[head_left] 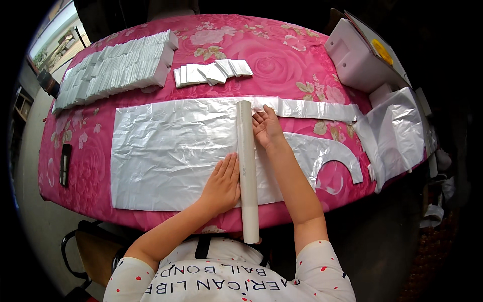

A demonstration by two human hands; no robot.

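Observation:
A thin, shiny white plastic apron (171, 156) lies spread flat on the table, with a curved cutout at its right end and a long strip (317, 109) running right along its far edge. A pale grey tube (246, 171) lies across it from far to near, its near end jutting past the table edge. My left hand (222, 183) rests flat on the plastic, fingers stretched, its fingertips against the tube's left side. On the right of the tube's far end, my right hand (266, 128) is turned on its edge, thumb up and fingers loosely bent, with nothing visibly gripped.
Tightly packed folded white packets (115, 68) stand at the far left, with a few loose folded packets (214, 73) beside them. At right are a white foam box (354, 53) and a heap of plastic sheets (395, 133). A small dark object (65, 165) lies left; a chair (98, 251) stands below.

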